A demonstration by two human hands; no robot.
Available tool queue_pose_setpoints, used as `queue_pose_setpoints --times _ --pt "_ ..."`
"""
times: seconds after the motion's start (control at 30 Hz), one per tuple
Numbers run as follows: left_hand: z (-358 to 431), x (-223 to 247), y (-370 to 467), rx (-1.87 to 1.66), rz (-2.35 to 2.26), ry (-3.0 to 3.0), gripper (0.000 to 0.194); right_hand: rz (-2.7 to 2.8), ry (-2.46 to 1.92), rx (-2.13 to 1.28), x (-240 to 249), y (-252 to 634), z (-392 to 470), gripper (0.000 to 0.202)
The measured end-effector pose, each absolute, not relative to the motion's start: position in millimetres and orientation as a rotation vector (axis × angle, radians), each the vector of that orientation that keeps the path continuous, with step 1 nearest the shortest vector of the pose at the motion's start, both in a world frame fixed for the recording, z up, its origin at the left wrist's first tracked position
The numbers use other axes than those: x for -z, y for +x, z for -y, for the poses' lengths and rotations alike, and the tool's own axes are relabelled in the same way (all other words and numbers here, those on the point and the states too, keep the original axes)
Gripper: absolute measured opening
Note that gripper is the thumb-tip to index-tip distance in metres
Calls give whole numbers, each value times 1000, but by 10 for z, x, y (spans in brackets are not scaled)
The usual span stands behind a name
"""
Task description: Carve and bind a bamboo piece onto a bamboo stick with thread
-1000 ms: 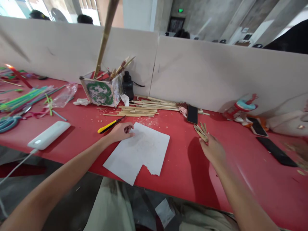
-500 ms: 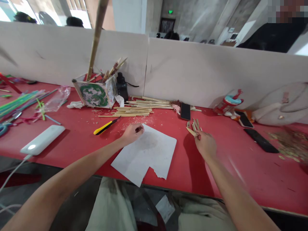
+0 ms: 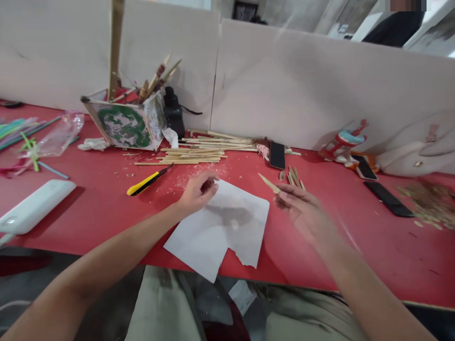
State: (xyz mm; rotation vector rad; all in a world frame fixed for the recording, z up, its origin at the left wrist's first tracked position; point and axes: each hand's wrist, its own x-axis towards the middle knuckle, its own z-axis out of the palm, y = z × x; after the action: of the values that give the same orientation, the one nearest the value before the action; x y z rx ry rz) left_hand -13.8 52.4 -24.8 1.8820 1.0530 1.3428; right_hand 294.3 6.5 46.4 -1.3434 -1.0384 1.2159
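My right hand (image 3: 302, 208) pinches a short pointed bamboo strip (image 3: 269, 183) between thumb and fingers, its tip aimed up and left. Just behind that hand, several short bamboo pieces (image 3: 293, 177) lie on the red table. A torn sheet of white paper (image 3: 227, 220) lies between my hands. Over its upper left edge is my left hand (image 3: 199, 192), loosely curled, thumb and index finger slightly apart, with nothing visible in it. A yellow and black utility knife (image 3: 147, 181) rests left of this hand. Long bamboo sticks (image 3: 188, 155) are piled behind it.
A dragon-pattern box (image 3: 124, 125) holds bamboo tools beside a black bottle (image 3: 173, 113). A white power bank (image 3: 39, 206) and coloured strips (image 3: 21, 132) lie left. Phones (image 3: 388, 199), a bag (image 3: 408, 158) and shavings (image 3: 426, 203) are right. A white partition (image 3: 284, 90) stands behind.
My right hand has lifted one pointed strip leftward toward the paper, away from the other short pieces, which now lie on the table. My left hand's fingers have loosened slightly. The view has tilted down.
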Motion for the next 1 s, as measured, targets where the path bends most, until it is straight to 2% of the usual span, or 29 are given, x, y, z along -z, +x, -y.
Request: queue_pose_setpoints --times 0.1,0.27,0.37,0.57,0.8,1.0 --pt "-443 246 -98 -1274 -999 2020 29 847 -1212 -1649 -616 2651 171 21" --pt "-321 258 -83 -1237 -903 2170 40 628 -1190 -1928 -545 2402 292 8" --pt "-302 269 -94 -1254 -861 2148 44 581 -1227 -1943 -440 2376 232 8" --pt "-327 218 -64 -1226 -914 2251 30 658 -1221 -1979 -376 2445 153 13" --pt "-358 236 -42 -1164 -942 2239 30 833 -1213 -1959 -455 2462 202 23" --pt "-397 293 -40 -1272 -888 2386 24 878 -1230 -1970 -456 2481 205 27"
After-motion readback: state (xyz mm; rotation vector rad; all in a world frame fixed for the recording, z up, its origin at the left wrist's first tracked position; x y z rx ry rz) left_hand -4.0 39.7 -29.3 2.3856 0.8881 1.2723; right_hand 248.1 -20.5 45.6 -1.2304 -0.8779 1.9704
